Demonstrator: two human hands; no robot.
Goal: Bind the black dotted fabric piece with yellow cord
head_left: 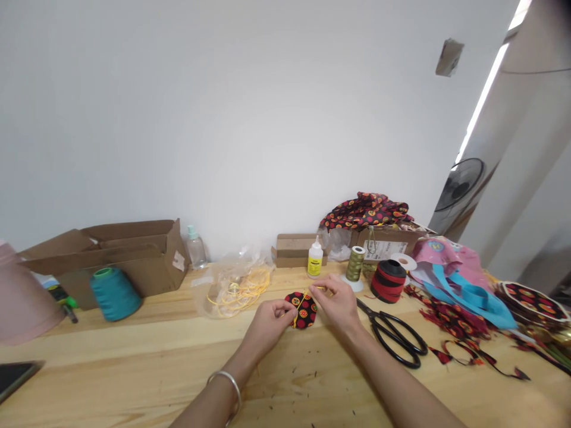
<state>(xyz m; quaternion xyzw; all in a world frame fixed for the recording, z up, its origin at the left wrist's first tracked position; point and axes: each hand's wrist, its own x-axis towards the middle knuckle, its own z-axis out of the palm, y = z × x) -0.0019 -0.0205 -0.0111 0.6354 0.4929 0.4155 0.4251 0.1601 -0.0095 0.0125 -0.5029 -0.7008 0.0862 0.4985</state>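
The left hand (pixel 272 316) pinches the left edge of a round patterned fabric disc (pixel 307 315) mid-table (pixel 134 362), while the right hand (pixel 338 300) pinches a yellow cord (pixel 300 309) that crosses the disc from near to far, with scissors (pixel 397 339) just to the right.

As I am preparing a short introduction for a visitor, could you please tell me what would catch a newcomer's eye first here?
First, at the centre, the left hand pinches the edge of a patterned fabric disc while the right hand pinches a yellow cord running across it. Then come the teal thread cone at the left and the black scissors just right of the hands.
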